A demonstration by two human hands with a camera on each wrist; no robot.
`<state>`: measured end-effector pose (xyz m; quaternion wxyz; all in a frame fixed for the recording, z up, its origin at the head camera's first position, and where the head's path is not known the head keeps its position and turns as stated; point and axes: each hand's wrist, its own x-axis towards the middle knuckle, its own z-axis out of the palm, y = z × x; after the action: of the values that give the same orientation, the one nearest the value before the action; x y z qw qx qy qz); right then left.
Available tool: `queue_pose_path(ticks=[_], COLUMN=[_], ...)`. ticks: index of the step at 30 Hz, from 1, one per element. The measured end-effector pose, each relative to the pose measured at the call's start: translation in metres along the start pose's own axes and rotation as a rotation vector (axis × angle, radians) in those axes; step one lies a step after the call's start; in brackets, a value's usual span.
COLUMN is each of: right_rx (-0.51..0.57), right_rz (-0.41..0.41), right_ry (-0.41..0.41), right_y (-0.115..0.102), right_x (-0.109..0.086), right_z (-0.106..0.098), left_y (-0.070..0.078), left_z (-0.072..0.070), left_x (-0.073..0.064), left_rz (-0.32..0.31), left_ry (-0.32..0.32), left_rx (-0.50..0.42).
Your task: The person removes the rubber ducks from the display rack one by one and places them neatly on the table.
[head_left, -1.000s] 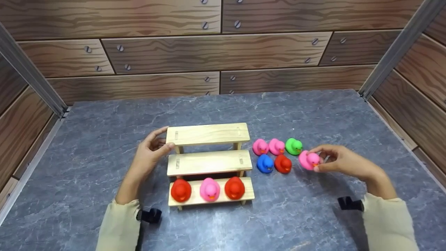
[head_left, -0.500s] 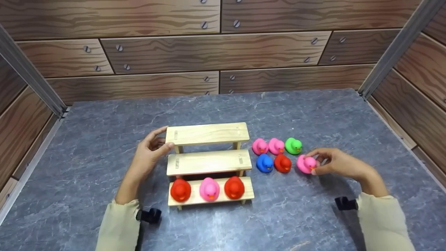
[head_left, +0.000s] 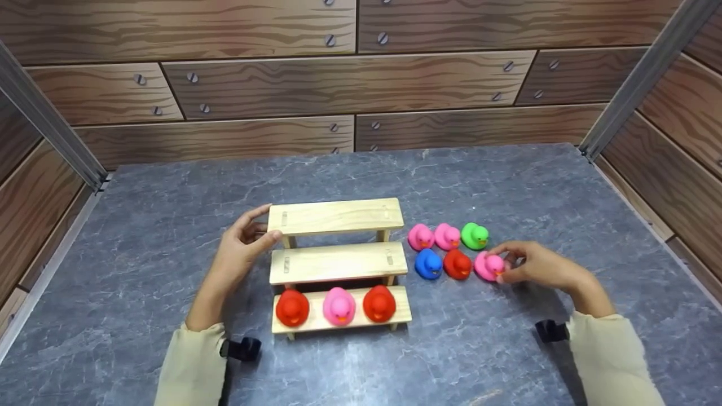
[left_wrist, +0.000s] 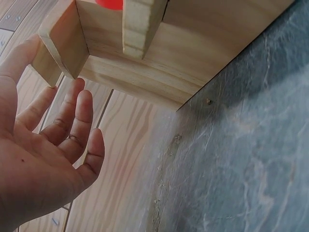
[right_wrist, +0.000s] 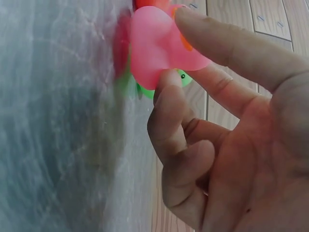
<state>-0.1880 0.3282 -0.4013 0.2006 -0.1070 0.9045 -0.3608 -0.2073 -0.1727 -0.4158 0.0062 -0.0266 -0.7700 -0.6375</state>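
A pink rubber duck (head_left: pixel 488 266) is pinched between the thumb and fingers of my right hand (head_left: pixel 541 268), just right of a red duck (head_left: pixel 457 264). In the right wrist view this pink duck (right_wrist: pixel 150 46) is at or barely above the tabletop; I cannot tell whether it touches. My left hand (head_left: pixel 240 254) holds the left end of the top step of a three-step wooden stand (head_left: pixel 335 217), thumb at the near edge and a finger at the far edge. Two red ducks and a pink duck (head_left: pixel 339 307) sit on the lowest step.
Between stand and right hand, a blue duck (head_left: pixel 428 264) stands beside the red one. Behind them are two pink ducks (head_left: pixel 447 237) and a green duck (head_left: pixel 475 236). Wood-patterned walls (head_left: pixel 350 84) enclose the grey marbled table (head_left: pixel 451 349).
My right hand has moved left and slightly down with the pink duck, bringing it close beside the red duck. The left hand keeps its hold on the stand.
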Motion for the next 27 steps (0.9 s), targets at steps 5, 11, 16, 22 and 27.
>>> queue_pose_path(ticks=[5, 11, 16, 22, 27], right_rx=[0.002, 0.016, 0.024, 0.036, 0.05], right_rz=[0.018, 0.027, 0.029, 0.021, 0.008], right_ry=[0.011, 0.012, 0.01, 0.012, 0.012], right_y=[-0.0002, 0.0004, 0.0017, 0.0029, 0.0028], right_x=[0.002, 0.0031, 0.0036, 0.0032, 0.0046], right_z=[0.0013, 0.0026, 0.0042, 0.0054, 0.006], left_y=[-0.0001, -0.0001, 0.0008, 0.0018, 0.0], left_z=[0.0004, 0.0004, 0.0005, 0.0005, 0.0006], left_x=[0.0005, 0.0003, -0.0001, 0.0003, -0.0004], left_rz=[-0.003, -0.002, -0.009, -0.003, -0.007], left_ry=[0.006, 0.008, 0.007, 0.001, 0.004], left_rx=[-0.006, -0.007, 0.01, 0.02, -0.002])
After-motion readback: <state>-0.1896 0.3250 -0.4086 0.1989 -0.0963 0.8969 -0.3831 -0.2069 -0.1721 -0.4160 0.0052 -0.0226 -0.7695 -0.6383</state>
